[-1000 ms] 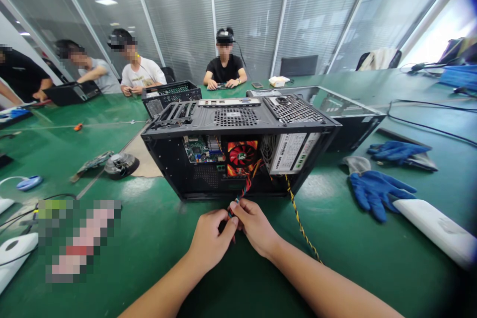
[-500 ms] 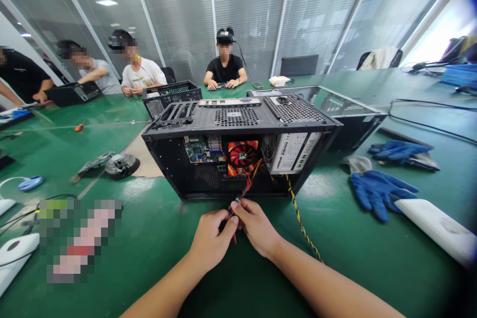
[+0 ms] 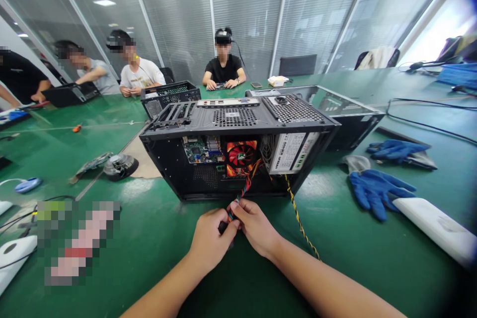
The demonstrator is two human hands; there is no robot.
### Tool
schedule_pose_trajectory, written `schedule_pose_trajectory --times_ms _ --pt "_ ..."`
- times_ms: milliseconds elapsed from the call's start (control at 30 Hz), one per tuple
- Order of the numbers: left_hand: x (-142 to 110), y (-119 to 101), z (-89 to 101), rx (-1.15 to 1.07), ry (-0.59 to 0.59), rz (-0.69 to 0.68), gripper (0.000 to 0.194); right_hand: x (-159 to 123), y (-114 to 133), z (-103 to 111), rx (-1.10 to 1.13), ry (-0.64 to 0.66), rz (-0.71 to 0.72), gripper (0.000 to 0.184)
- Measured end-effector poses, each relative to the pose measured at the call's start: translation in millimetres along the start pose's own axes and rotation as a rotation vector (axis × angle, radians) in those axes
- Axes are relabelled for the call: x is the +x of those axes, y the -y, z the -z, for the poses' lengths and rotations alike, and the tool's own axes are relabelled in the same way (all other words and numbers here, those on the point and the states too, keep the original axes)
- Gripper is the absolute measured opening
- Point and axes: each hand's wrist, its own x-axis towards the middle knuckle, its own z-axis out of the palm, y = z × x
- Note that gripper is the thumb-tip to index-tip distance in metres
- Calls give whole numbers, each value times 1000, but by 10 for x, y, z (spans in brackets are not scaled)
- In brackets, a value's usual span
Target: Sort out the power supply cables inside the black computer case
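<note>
Fan [image 3: 242,157] inside case [image 3: 203,129]; gloves [image 3: 377,190] (on the table [image 3: 346,248]) right.

Desk [image 3: 149,268]: solid green. PC case [image 3: 160,159]: black, grey top face, vent panels [image 3: 234,116] patterned with dark perforations. Fan [image 3: 242,155]: red blades, black ring, red/orange/yellow flame print on the frame. Motherboard [image 3: 197,150]: green, blue and white parts. PSU label [image 3: 292,153]: white, black print, green blocks toward its 5 o'clock. Wire bundle [image 3: 244,190], 6 o'clock: red, black, teal, orange, multicolour twist. Cable [image 3: 297,214], 4 to 5 o'clock: yellow/black twist. Glove [image 3: 376,191], 3 to 4 o'clock: blue, grey-white cuff. Power strip [image 3: 436,226], 4 o'clock: white. Sheet [image 3: 143,164], 9 o'clock: tan.
</note>
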Motion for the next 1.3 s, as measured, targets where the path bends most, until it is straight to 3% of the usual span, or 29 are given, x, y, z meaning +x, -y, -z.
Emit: schedule_pose_trajectory --times_ms 233,567,800,1100,1300 --pt "-3 3 -4 110 -33 -52 23 -12 13 -12 -17 -19 -6 36" --pt "-68 21 -6 441 -110 -172 21 -20 15 -27 -8 -17 -24 36" --pt "-55 -6 8 328 -14 -91 22 -29 5 -27 -19 -29 -17 37" --pt "-4 -60 46 20 119 22 32 -24 -7 -19 0 -21 -20 34" --pt "-15 -25 32 116 48 1 33 -26 0 -26 -14 -53 -25 35"
